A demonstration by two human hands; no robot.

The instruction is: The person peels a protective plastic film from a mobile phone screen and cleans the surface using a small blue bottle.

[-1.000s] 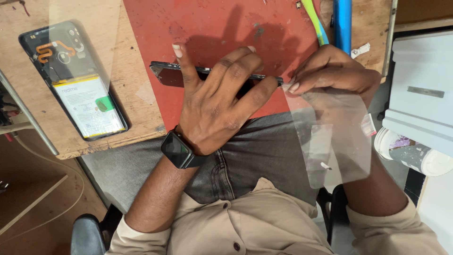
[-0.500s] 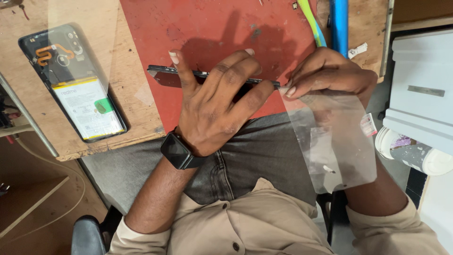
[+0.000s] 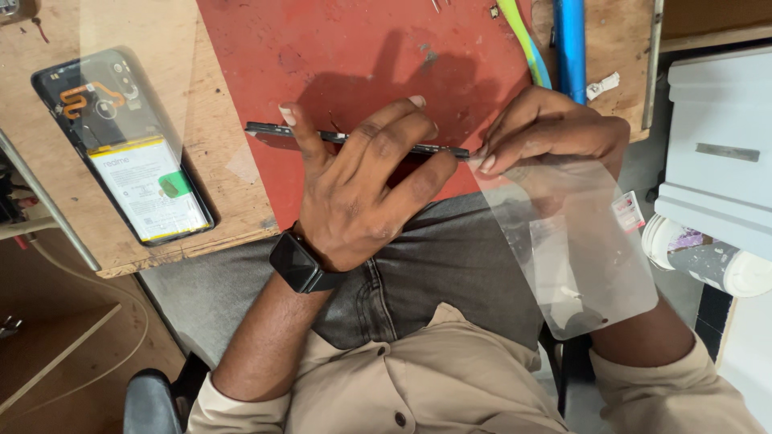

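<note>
Two bare hands work over a red mat (image 3: 362, 56) on a wooden bench (image 3: 217, 209). Seen edge-on, a thin dark phone panel (image 3: 354, 138) is held over the near part of the mat; the left hand (image 3: 362, 193) wraps it from the near side, thumb spread up past its left end and the other fingers lying apart across its middle, clamped on it. At the panel's right end the right hand (image 3: 551, 133) pinches a clear plastic film (image 3: 579, 241) with fingertips drawn together; the film hangs from there toward the person's lap, off the mat's near right corner. A black watch (image 3: 299, 262) sits on the left wrist. Left of the mat lies an opened phone (image 3: 121, 145) showing its battery. A blue tube (image 3: 569, 48) lies just past the mat's right edge.
</note>
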